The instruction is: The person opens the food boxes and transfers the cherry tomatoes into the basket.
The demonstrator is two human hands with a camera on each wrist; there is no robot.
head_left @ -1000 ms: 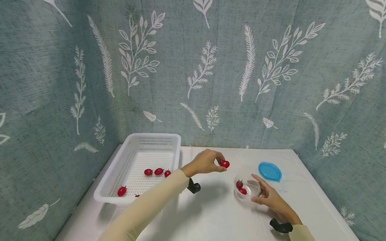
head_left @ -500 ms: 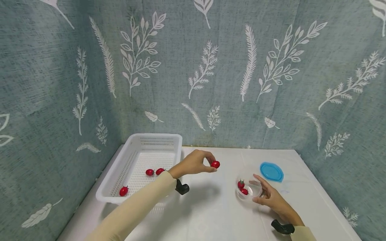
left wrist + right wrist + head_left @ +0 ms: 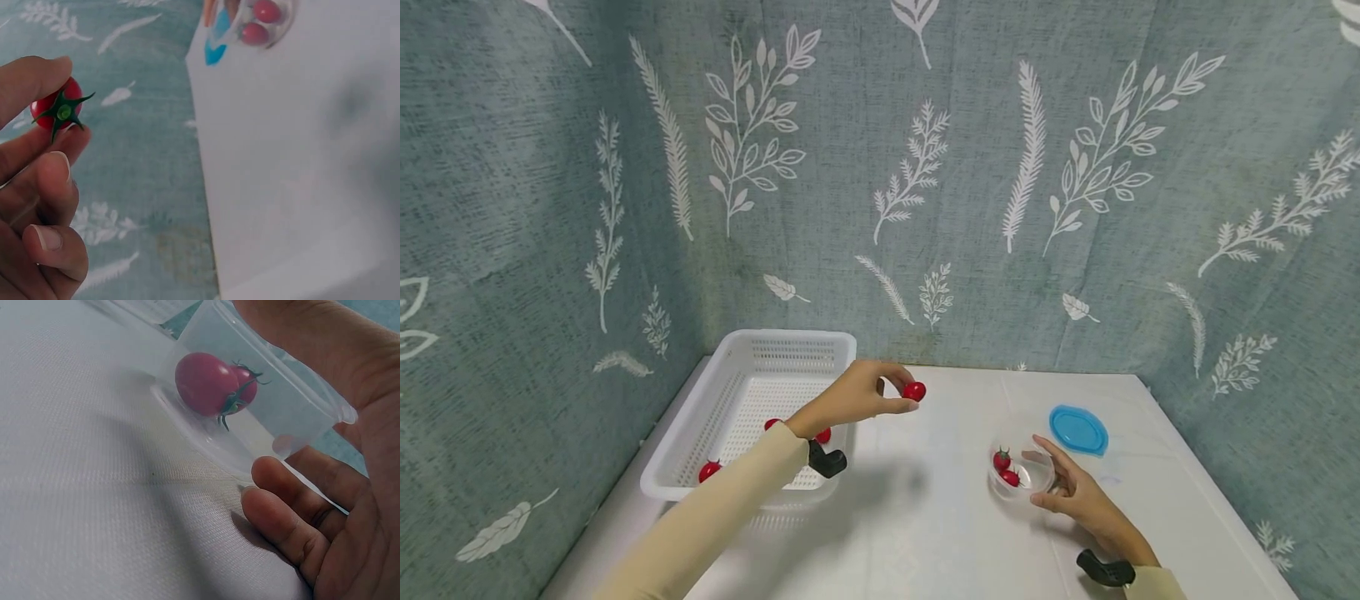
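Between thumb and fingertips, my left hand pinches a red cherry tomato, raised above the table just right of the white basket. Its green star-shaped stem faces the camera in the left wrist view. My right hand holds a small clear plastic tub by its side, thumb at the near rim and fingers around the far side. Inside the tub lie two cherry tomatoes with green stems. Some tomatoes, such as this tomato, lie in the basket, partly hidden by my left arm.
A blue lid lies flat on the table behind my right hand. White cloth covers the table. Grey-green curtain with white leaf prints rises behind the table and along both sides.
My left hand has moved left with the tomato, away from the tub and closer to the basket, and slightly higher. My right hand and the tub stay in place.
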